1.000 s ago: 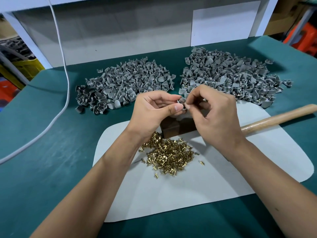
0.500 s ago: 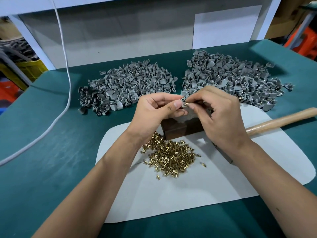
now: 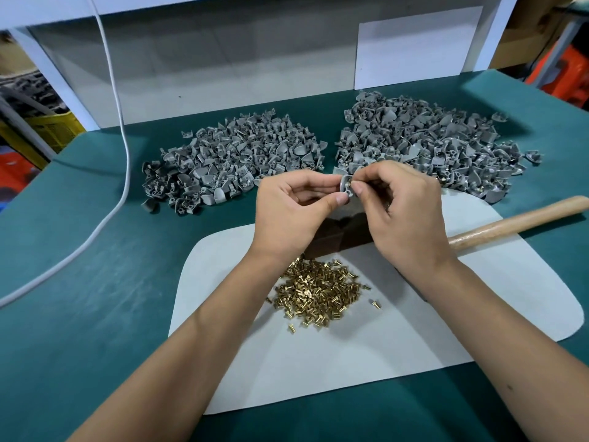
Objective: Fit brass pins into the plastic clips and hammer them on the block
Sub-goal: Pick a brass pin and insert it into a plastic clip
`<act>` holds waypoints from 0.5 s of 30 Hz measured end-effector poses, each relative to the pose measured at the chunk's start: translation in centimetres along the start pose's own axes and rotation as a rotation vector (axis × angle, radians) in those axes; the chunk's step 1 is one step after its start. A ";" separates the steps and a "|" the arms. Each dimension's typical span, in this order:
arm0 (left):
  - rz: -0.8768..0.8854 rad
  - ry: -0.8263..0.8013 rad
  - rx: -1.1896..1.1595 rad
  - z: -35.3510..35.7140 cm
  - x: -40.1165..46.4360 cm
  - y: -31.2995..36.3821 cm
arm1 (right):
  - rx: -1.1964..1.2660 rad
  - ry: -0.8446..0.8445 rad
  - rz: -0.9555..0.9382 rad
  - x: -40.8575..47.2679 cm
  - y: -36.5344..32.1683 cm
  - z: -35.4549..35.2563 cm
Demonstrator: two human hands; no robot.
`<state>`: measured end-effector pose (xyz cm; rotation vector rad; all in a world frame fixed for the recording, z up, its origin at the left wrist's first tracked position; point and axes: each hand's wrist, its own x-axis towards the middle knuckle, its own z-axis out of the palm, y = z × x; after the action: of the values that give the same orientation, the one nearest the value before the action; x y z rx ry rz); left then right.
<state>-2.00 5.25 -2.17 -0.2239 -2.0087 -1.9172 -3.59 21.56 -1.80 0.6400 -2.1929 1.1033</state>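
- Two heaps of small grey moulded plastic clips lie on the teal felt-covered bench point(image 3: 79, 314): one at eleven o'clock point(image 3: 232, 161), one at one o'clock point(image 3: 430, 145).
- At three o'clock rests a pale wooden hammer handle point(image 3: 516, 220); the dark brown block point(image 3: 338, 234) sits under the hands.
- At six o'clock, loose brass pins point(image 3: 318, 290) lie on a white mat point(image 3: 318, 362).
- The left hand point(image 3: 293, 212) pinches one grey clip point(image 3: 345, 188) by its edges; the right hand point(image 3: 401, 212) pinches a pin against it.
- The clip looks light and stiff, the pin slippery.
- No writing is readable.
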 end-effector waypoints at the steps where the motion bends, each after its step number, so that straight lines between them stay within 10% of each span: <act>1: -0.002 0.004 0.002 0.2 0.0 0.0 | -0.008 0.005 -0.001 0.0 0.0 0.0; 15: -0.029 0.056 0.015 1.0 -0.5 0.4 | -0.027 0.015 0.007 -0.3 -0.4 -0.3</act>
<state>-1.54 6.30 -1.99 -0.1359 -1.9996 -1.9042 -3.10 21.61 -1.66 0.6108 -2.1957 1.0765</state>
